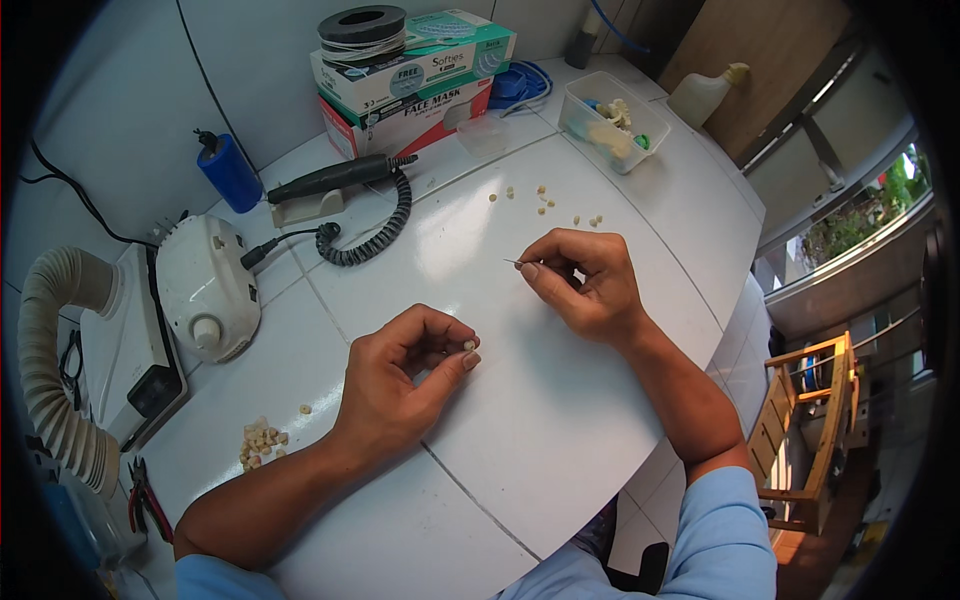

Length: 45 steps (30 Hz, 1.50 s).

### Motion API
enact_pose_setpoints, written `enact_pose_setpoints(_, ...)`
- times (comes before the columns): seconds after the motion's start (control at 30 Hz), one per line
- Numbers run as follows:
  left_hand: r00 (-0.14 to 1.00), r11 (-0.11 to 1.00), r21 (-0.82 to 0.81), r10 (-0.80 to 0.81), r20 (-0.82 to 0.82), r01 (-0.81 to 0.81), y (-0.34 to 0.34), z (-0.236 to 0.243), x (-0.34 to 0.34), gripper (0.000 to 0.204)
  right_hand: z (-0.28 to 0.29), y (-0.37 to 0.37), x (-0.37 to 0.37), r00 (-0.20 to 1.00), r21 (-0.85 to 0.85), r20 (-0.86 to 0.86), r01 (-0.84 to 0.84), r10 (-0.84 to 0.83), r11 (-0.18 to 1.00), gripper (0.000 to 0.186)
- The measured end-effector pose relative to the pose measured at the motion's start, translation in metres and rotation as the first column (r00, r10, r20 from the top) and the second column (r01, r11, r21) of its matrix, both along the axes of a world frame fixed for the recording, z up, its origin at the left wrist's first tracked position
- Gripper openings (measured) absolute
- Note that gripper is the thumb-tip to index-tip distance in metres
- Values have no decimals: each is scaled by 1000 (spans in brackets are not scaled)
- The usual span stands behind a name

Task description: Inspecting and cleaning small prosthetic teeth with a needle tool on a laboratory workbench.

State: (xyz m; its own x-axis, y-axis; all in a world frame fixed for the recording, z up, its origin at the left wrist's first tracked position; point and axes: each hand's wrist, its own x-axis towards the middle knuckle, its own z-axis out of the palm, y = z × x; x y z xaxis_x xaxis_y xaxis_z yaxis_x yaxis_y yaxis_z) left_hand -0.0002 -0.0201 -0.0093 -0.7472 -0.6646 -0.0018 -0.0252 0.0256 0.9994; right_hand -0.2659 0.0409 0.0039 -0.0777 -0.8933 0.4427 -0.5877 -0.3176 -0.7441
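Observation:
My left hand (398,372) is closed over the middle of the white tiled table (500,420). Between its thumb and forefinger sits a small cream-coloured bead-like piece (469,345). Higher and to the right, my right hand (592,288) pinches a thin metal pin (511,262), whose tip points left. Pin and piece are apart. Beside my left forearm lies a pile of similar cream and tan pieces (258,440), with one loose piece (305,409) near it. Several more pieces (541,200) are scattered beyond my right hand.
A rotary tool handpiece (330,178) rests on its stand, its coiled cord near a white control box (205,285). Stacked boxes (410,100) carry a wire spool (362,30). At the back right stands a clear plastic tub (612,130). Red-handled pliers (148,505) lie at lower left.

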Motion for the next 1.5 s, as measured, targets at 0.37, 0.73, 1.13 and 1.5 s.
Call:
enact_pose_setpoints(0.37,1000,999,47,16,7,-16,4,1,-1,16,8,6,10,995,7,-73,-61,61,998,1)
enact_pose_setpoints(0.73,1000,1000,22,5,13,-5,2,6,-1,18,3,9,20,950,57,17,-313,313,948,5)
enact_pose_setpoints(1.13,999,998,56,-23,27,22,1,7,0,21,2,13,22,947,199,54,-322,318,925,8)
enact_pose_setpoints(1.5,1000,1000,25,-18,20,17,1,6,0,21,7,12,21,932,175,-15,-354,362,919,8)
